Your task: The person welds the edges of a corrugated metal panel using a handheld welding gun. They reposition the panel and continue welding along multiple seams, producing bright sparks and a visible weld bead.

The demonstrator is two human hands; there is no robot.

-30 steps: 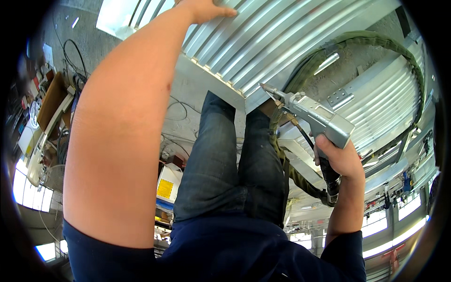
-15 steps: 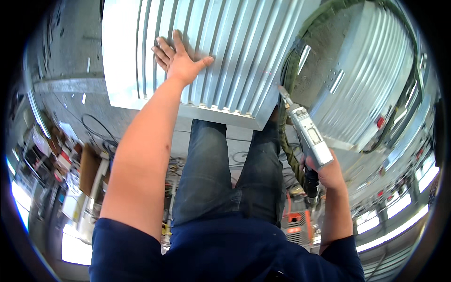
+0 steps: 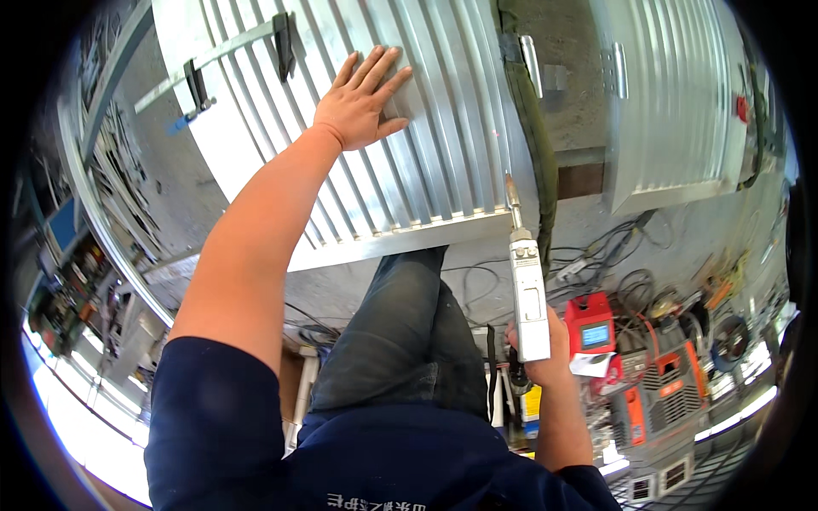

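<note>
My left hand [image 3: 358,102] lies flat, fingers spread, on a ribbed silver metal panel [image 3: 439,162] in front of my legs. My right hand [image 3: 552,351] is wrapped round the rear of a silver handheld welding gun [image 3: 530,294] with a copper-coloured nozzle. The nozzle points away from me along the panel's right side, near its front right corner; whether it touches the metal I cannot tell. A small red light spot shows on the panel beyond the nozzle. A bar clamp [image 3: 241,42] lies across the panel's far left part.
A green-sleeved hose [image 3: 534,128] runs along the panel's right edge. Farther right lies a second ribbed panel [image 3: 673,102]. Cables [image 3: 609,247] trail over the floor, near a red box with a screen [image 3: 590,317] and an orange-and-grey machine [image 3: 669,387].
The view has shifted, bringing the clamp and the red box into sight. My left hand rests at another place on the panel, still spread. The gun now points more straight ahead.
</note>
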